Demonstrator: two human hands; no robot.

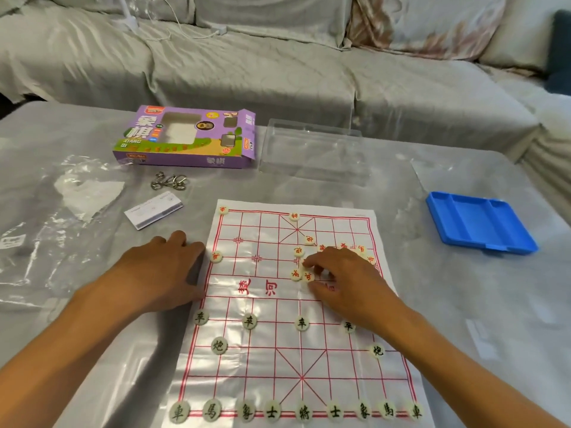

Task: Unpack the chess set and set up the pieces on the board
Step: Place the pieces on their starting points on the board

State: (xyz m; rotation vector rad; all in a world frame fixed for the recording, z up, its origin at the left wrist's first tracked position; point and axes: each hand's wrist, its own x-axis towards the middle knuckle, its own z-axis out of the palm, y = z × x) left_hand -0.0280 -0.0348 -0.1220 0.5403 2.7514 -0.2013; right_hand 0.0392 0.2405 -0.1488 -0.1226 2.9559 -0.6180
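A thin, shiny paper board with red lines lies flat on the counter, which has a wrinkly clear plastic cover. Small round pale pieces sit on the board. The black-lettered pieces make a neat row along the near edge, with more of them two and three rows up. The red-lettered pieces are fewer: one in the far left corner, one on the far edge, one on the left edge, and a loose bunch near the middle right.

The right hand is over that bunch. Its fingers curl down and touch a red piece; whether they are pinching it I cannot tell. Another red piece lies just beside it.

The left hand lies flat on the counter at the board's left edge, fingers straight and close together, holding nothing.

Farther back is a purple cardboard box with its end flap open, and beside it a clear plastic tray. Some bent metal rings and a small white card lie near the box. Crumpled clear bags are on the left. A blue plastic tray with sections is on the right. A soft grey sofa is behind.
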